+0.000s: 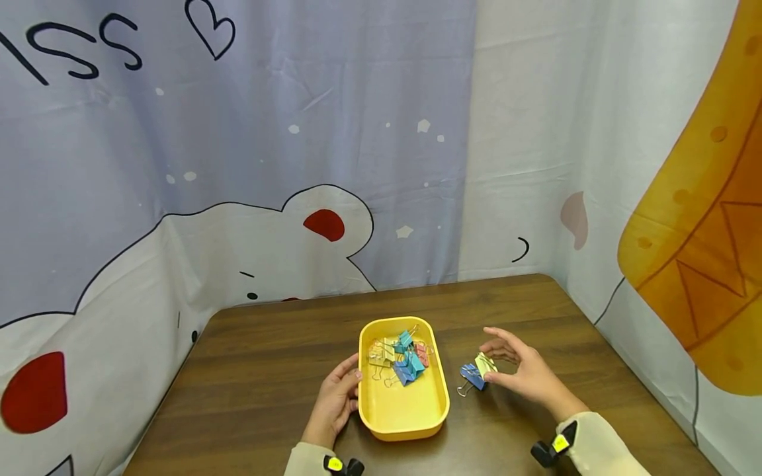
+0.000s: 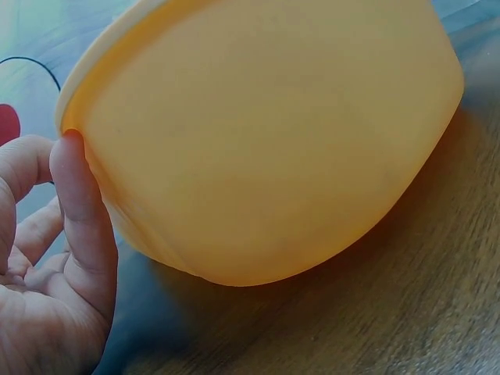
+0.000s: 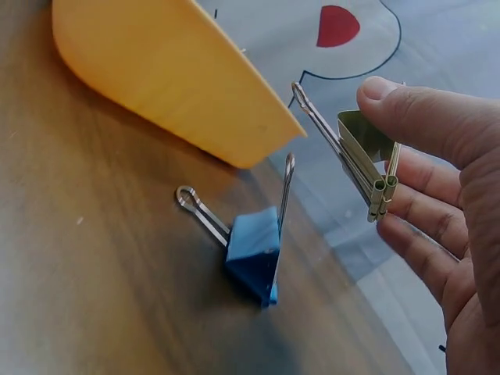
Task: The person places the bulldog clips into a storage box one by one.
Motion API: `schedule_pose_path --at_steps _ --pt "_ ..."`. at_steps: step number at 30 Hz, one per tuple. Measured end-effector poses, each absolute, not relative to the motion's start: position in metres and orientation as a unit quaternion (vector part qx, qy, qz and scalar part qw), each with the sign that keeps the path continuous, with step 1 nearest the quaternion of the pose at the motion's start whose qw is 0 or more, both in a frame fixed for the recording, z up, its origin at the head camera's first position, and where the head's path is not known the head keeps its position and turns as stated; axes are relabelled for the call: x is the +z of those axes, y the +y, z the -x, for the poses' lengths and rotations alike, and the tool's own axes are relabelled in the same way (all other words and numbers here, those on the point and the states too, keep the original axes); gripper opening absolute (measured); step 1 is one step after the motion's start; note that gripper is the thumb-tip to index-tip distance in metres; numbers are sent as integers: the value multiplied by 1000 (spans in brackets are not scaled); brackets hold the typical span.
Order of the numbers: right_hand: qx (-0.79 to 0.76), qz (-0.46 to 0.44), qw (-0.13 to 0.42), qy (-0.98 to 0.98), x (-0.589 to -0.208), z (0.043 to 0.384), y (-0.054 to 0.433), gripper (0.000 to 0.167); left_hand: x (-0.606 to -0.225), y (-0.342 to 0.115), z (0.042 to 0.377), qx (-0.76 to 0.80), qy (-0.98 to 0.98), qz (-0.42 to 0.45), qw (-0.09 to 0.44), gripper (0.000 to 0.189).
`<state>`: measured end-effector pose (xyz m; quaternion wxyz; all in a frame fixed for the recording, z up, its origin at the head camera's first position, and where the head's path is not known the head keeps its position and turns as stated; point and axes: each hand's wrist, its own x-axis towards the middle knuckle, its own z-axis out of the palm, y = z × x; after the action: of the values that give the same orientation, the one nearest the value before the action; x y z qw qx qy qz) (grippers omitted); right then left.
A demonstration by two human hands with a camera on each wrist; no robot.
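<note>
My left hand (image 1: 335, 402) holds the left side of a yellow plastic tray (image 1: 405, 416), a fingertip right at its rim in the left wrist view. Inside the tray, toward its far half, lie several binder clips (image 1: 409, 365) in blue, teal, yellow and pink. Right of the tray, my right hand (image 1: 524, 373) pinches a pale yellow binder clip (image 3: 367, 148) between thumb and fingers, its wire handles sticking out. Just beside and below it, a blue binder clip (image 3: 254, 250) rests on the table with its two wire handles spread apart.
The brown wooden table (image 1: 262, 370) carries the tray and the blue clip. Behind it and along its sides hangs a printed cloth (image 1: 333, 132). A thin dark cable (image 1: 610, 301) runs down the cloth on the right. Each wrist wears a small black camera.
</note>
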<state>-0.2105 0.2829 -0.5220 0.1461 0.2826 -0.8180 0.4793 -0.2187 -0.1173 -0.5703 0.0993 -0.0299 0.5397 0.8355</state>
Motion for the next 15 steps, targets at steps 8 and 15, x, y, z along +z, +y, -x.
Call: schedule_pose_path --at_steps 8,15 --pt "516 -262 114 -808 -509 219 269 80 -574 -116 220 832 544 31 99 53" --pt "523 -261 117 -803 -506 231 255 78 -570 -117 219 832 546 20 95 54"
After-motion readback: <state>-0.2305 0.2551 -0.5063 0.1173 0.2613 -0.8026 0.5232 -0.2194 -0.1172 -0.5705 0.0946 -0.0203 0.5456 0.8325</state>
